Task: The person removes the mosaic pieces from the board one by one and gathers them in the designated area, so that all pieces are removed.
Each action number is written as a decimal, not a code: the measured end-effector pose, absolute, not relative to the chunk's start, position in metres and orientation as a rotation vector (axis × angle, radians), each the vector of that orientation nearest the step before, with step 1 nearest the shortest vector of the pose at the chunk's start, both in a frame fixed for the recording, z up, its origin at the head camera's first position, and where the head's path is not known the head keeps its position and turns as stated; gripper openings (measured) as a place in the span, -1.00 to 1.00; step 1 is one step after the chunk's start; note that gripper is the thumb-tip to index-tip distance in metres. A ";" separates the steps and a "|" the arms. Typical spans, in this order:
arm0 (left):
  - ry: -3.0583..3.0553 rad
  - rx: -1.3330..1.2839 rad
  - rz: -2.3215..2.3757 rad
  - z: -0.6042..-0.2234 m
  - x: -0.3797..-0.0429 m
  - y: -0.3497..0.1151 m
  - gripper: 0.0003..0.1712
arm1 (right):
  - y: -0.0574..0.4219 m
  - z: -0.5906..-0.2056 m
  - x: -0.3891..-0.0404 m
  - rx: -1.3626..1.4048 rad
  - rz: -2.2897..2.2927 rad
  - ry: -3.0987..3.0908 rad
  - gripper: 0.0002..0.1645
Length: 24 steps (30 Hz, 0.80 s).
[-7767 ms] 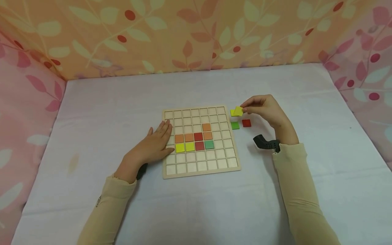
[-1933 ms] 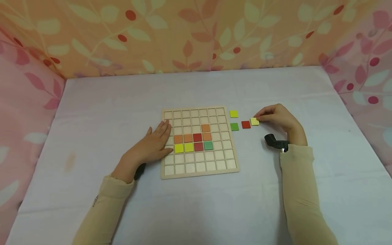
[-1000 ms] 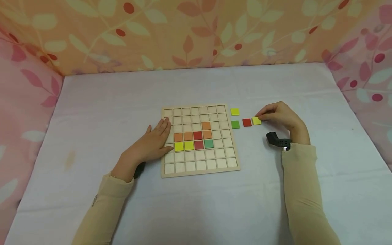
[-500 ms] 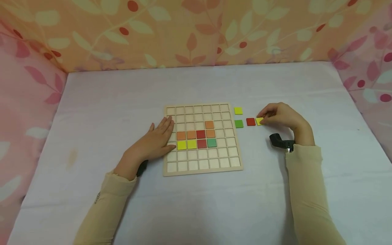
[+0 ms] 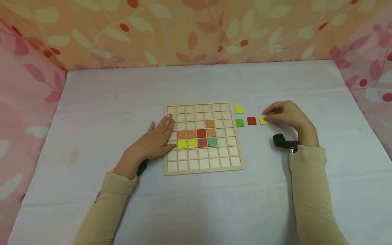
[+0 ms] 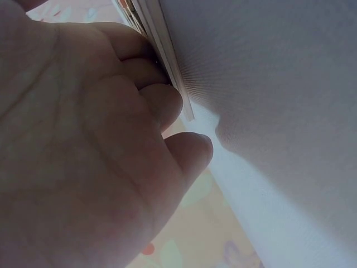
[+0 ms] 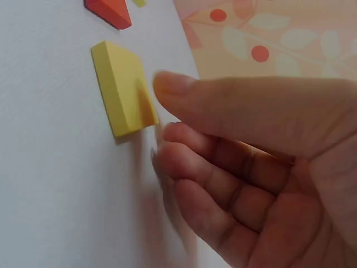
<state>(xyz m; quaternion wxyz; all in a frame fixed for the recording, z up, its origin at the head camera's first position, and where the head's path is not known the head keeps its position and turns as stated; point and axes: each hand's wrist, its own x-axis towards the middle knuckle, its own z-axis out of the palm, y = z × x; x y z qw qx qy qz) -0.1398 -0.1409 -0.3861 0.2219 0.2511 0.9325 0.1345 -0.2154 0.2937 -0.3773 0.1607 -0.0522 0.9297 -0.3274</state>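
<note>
My left hand [image 5: 154, 139] lies with fingers straight along the left rim of a wooden grid board [image 5: 203, 172]; in the left wrist view its fingertips meet the board's edge [image 6: 167, 56]. Colored square tiles sit in the board's middle cells: orange [image 5: 191, 134], red [image 5: 201, 133], yellow [image 5: 182, 144] and teal green [image 5: 212, 142]. To the right, my right hand [image 5: 291, 115] is beside a loose yellow tile [image 5: 262, 120] on the cloth. In the right wrist view this yellow tile [image 7: 121, 92] lies flat, the thumb [image 7: 178, 86] right at its edge and the other fingers loosely curled.
Between board and right hand lie a red tile [image 5: 251, 121], a green tile [image 5: 240, 123] and another yellow tile [image 5: 239, 109]. A white cloth [image 5: 196, 204] covers the table; patterned fabric [image 5: 165, 34] walls its back and sides. A black wrist camera [image 5: 284, 142] juts near my right wrist.
My right hand has carried a yellow tile from beside the board's upper right corner to right of the red tile, shifted it slightly rightward, and let go. The left hand stays on the board.
</note>
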 end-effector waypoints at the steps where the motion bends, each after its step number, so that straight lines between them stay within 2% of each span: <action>1: 2.574 0.691 0.371 -0.386 -0.140 -0.141 -0.04 | 0.293 -0.376 -0.215 -0.136 -0.929 2.672 -0.70; 7: 2.571 0.689 0.360 -0.385 -0.139 -0.139 -0.04 | 0.276 -0.365 -0.213 -0.157 -1.084 2.680 -0.69; 14: 2.569 0.683 0.356 -0.383 -0.140 -0.138 -0.04 | 0.230 -0.359 -0.213 -0.300 -1.215 2.533 -0.75; 24: 2.572 0.685 0.377 -0.385 -0.140 -0.139 -0.04 | 0.179 -0.374 -0.215 -0.542 -1.264 2.349 -0.79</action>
